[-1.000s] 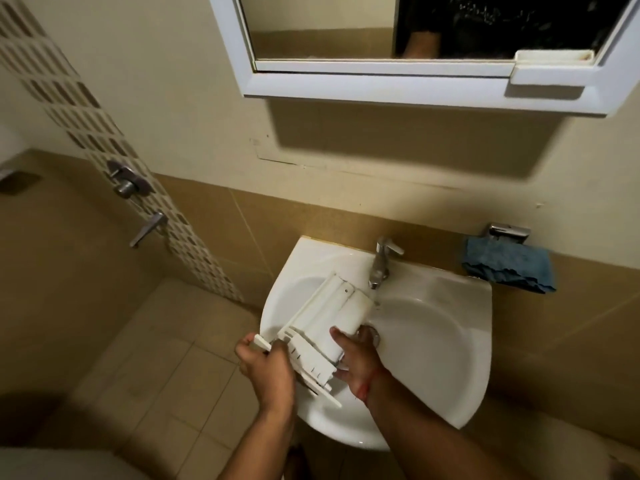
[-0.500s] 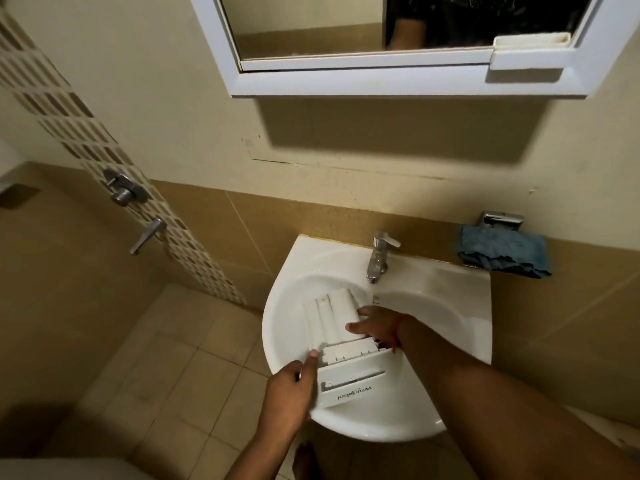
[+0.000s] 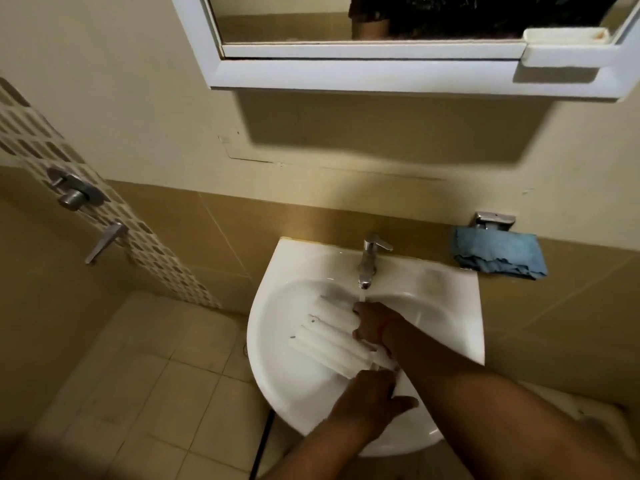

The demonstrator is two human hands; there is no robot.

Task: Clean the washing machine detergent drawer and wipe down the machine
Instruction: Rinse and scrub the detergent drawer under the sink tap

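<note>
Since half a second ago you have swung the detergent drawer point(image 3: 332, 337) round in the sink point(image 3: 446, 306): its front panel, which faced the near rim with the label showing, is now hidden under your hands, and the ribbed underside lies slantwise across the basin, running from the left of the bowl towards the near right. Water now runs from the tap point(image 3: 369, 258) at the back rim.

Your right hand point(image 3: 372, 329) sits on the drawer's far right edge, directly under the stream, fingers curled over the plastic so that it grips the drawer. Your left hand point(image 3: 374, 393) is at the near end, by the sink's front rim; it seems to hold the drawer's front, but the fingers are blurred and you cannot tell how firmly they close.

The blue cloth point(image 3: 498, 254) hangs on the wall holder past the sink's back right corner, well apart from the drawer.

Mind the wet plastic: with water over your right hand, the grip may slip and the drawer could drop against the ceramic. Tilting the ribbed face into the stream could also throw water over the front rim onto the floor.
</note>
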